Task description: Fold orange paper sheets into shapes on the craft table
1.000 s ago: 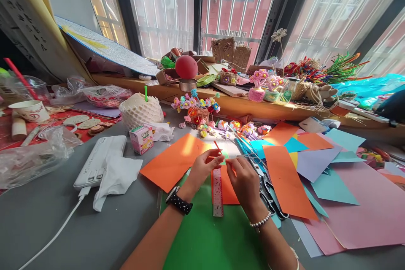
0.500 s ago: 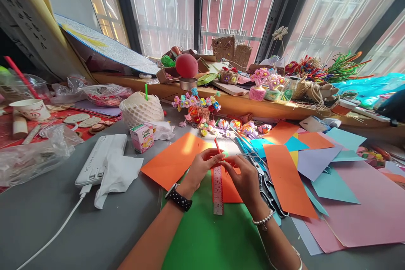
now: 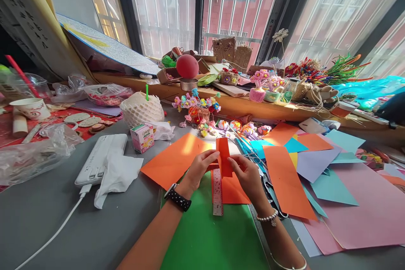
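Tabletop [image 3: 63, 228], grey, with contents listed by position from the ruler [image 3: 217, 196], pink and patterned.

- Green mat [image 3: 211, 240]: beneath and nearer than the ruler.
- Orange sheet [image 3: 236, 192]: partly under the ruler, reaching out to its right.
- Left hand [image 3: 196, 173]: left of the ruler's far end; thumb and fingers pinched on the left edge of an orange strip [image 3: 225, 156].
- Right hand [image 3: 248, 173]: right of the ruler; thumb and fingers pinched on the strip's right edge. The strip is held up over the ruler's far end.
- Scissors [image 3: 269, 190]: right of the ruler, partly hidden by the right hand.
- Power bank [image 3: 99, 152], white: well left of the ruler.
- Small box [image 3: 141, 138], pink: beyond the ruler, to its left.
- Paper flowers [image 3: 198, 107], multicoloured: beyond the ruler.
- Ball [image 3: 187, 66], red: farthest beyond the ruler, at the windowsill [image 3: 228, 97].
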Tool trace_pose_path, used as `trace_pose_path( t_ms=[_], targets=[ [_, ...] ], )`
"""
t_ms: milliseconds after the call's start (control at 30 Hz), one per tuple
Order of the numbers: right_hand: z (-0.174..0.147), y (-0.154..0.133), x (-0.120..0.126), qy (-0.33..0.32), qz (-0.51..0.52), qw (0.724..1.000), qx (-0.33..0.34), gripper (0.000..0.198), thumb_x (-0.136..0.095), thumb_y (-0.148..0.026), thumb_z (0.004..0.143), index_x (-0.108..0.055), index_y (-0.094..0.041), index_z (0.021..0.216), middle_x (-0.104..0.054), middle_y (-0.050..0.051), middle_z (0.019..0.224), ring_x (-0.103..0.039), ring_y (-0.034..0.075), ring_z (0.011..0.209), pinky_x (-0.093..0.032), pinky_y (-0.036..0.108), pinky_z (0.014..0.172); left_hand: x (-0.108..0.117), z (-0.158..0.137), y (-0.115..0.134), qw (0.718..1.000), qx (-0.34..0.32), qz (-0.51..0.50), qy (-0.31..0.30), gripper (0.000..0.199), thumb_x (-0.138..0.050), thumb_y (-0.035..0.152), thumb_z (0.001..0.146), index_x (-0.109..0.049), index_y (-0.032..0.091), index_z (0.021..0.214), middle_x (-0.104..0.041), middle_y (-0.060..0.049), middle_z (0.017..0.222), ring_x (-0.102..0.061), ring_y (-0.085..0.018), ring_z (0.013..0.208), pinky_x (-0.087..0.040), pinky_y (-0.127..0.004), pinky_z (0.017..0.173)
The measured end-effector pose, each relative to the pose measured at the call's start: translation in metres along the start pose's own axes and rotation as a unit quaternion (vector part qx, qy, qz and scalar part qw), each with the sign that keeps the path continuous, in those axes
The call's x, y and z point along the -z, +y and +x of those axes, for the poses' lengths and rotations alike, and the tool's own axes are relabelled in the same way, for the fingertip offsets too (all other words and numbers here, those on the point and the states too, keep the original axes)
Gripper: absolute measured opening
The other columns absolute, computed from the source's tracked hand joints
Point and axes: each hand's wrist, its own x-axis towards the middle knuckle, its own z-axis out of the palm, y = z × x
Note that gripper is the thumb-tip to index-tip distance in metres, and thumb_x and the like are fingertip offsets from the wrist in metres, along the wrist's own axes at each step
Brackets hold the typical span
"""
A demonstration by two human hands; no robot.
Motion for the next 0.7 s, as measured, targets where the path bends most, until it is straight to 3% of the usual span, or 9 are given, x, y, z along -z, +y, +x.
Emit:
trace_pose_path(
  t_ms=[167, 267, 500, 700],
  targets=[
    [-0.0001, 0.0018, -0.0014, -0.008, -0.004, 1.0, -0.017, 0.023, -0.048, -0.036, 0.076, -0.058, -0.017, 0.068, -0.061, 0.004, 0.064, -0.055, 0.016, 0.059, -0.043, 0.026, 0.055, 0.0006, 0.0005, -0.0024, 0.998, -0.006, 0.046, 0.035, 0.02, -0.055, 0.025, 0.071, -0.059, 0.017, 0.089, -0.063, -0.002, 0.085, -0.058, -0.013, 0.076, -0.044, -0.022, 0.065],
    [-0.0004, 0.0031, -0.0023, -0.012, -0.006, 1.0, -0.024, 0.026, -0.048, -0.038, 0.076, -0.057, -0.017, 0.064, -0.059, 0.003, 0.061, -0.054, 0.015, 0.056, -0.043, 0.025, 0.053, 0.0003, 0.0013, -0.0045, 0.998, -0.019, 0.055, 0.026, 0.025, -0.059, 0.029, 0.069, -0.06, 0.014, 0.09, -0.063, -0.004, 0.085, -0.058, -0.016, 0.076, -0.045, -0.025, 0.067],
    [-0.0005, 0.0051, -0.0008, 0.087, -0.015, 0.996, -0.021, 0.024, -0.053, -0.036, 0.073, -0.056, -0.017, 0.087, -0.061, 0.003, 0.069, -0.057, 0.015, 0.061, -0.046, 0.027, 0.057, -0.0019, 0.0011, -0.0069, 0.996, -0.014, 0.081, -0.043, 0.034, -0.065, 0.031, 0.064, -0.062, 0.011, 0.091, -0.065, -0.008, 0.088, -0.059, -0.022, 0.082, -0.045, -0.032, 0.075],
    [-0.0018, 0.002, -0.0027, 0.101, -0.029, 0.994, 0.014, 0.02, -0.051, -0.029, 0.076, -0.054, -0.019, 0.093, -0.061, 0.001, 0.068, -0.058, 0.014, 0.061, -0.046, 0.025, 0.058, -0.0028, 0.0014, -0.0069, 0.995, -0.004, 0.091, -0.027, 0.036, -0.067, 0.032, 0.062, -0.062, 0.011, 0.091, -0.066, -0.009, 0.089, -0.059, -0.024, 0.084, -0.045, -0.033, 0.076]
  ],
)
